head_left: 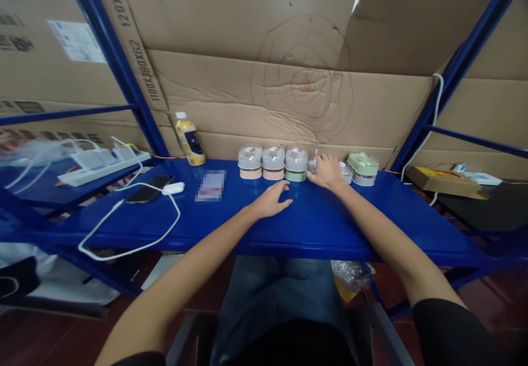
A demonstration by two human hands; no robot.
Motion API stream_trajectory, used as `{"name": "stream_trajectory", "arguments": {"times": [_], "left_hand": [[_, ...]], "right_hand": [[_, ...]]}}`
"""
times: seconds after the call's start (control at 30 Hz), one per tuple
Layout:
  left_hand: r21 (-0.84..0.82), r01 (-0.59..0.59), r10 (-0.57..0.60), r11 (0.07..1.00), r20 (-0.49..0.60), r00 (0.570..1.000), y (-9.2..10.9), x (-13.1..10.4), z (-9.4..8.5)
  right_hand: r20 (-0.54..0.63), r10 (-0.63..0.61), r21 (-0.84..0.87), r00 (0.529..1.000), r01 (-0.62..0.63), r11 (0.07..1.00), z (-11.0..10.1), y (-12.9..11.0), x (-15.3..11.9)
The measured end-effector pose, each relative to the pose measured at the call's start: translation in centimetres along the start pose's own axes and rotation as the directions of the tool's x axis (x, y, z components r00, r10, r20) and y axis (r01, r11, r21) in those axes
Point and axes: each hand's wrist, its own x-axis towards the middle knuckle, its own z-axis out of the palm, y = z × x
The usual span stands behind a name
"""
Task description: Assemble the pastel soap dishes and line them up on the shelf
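Along the back of the blue table stands a row of small lidded containers. Two have pale lids and pink bases, the left one (250,162) and its neighbour (274,163). Beside them is one with a green base (296,164). My right hand (325,172) rests on a low clear-topped piece (312,165), fingers bent over it. Another clear piece (345,172) shows just right of that hand. At the row's right end sits a container with a green top and grey base (363,168). My left hand (273,200) hovers before the pink-based container, fingers apart and holding nothing.
A yellow bottle (190,139) stands at the back left of the blue table (313,228). Nearby lie a blurred-out packet (211,185), a black phone (148,189) and a white cable with a plug (174,189). Cardboard (223,85) lines the back.
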Motion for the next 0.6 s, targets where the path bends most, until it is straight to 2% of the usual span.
{"name": "stream_trajectory", "arguments": {"times": [0.13, 0.23, 0.33, 0.47, 0.6], "left_hand": [[0.005, -0.012, 0.012, 1.0, -0.008, 1.0, 0.0, 0.0, 0.0], [0.002, -0.018, 0.018, 1.0, -0.015, 1.0, 0.0, 0.0, 0.0], [0.007, -0.027, 0.027, 1.0, -0.02, 0.999, -0.2, 0.1, 0.2], [0.012, -0.033, 0.033, 0.999, -0.019, 0.999, -0.5, 0.0, 0.3], [-0.057, -0.007, 0.001, 0.998, -0.093, 0.996, -0.5, 0.0, 0.1]], "right_hand": [[0.011, 0.131, 0.131, 0.991, -0.131, 0.983, -1.0, -3.8, 1.7], [0.035, 0.243, 0.147, 0.969, -0.245, 0.958, -0.4, -6.5, 3.3], [0.028, 0.322, 0.15, 0.946, -0.323, 0.935, 0.6, -7.9, 4.3], [0.03, 0.317, 0.188, 0.948, -0.317, 0.93, 0.7, -7.5, 4.4], [0.045, 0.328, 0.336, 0.944, -0.324, 0.884, -1.1, -4.3, 2.9]]}}
